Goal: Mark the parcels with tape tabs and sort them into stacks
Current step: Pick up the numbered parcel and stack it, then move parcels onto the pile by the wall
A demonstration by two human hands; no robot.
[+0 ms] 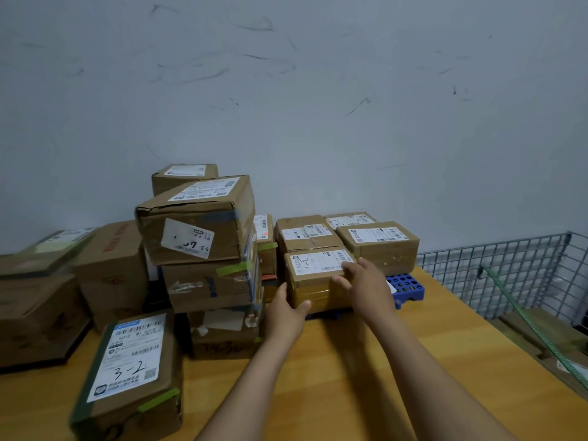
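Observation:
A small cardboard parcel (313,283) with a white label marked "3-1" stands at the centre of the wooden table (366,370). My left hand (286,308) grips its lower left corner, thumb on the front face. My right hand (366,283) holds its right side, fingers over the label's edge. A parcel marked "3-2" (133,374) with a green tape tab lies at the front left. A leaning stack of three parcels (206,259) stands just left of my hands; its middle box carries green tape.
More parcels (378,243) sit behind the held one against the wall. Dark and brown boxes (41,297) crowd the left. A blue plastic rack (409,289) lies under the right parcels. A wire mesh cage (509,272) with a green rope borders the table's right edge.

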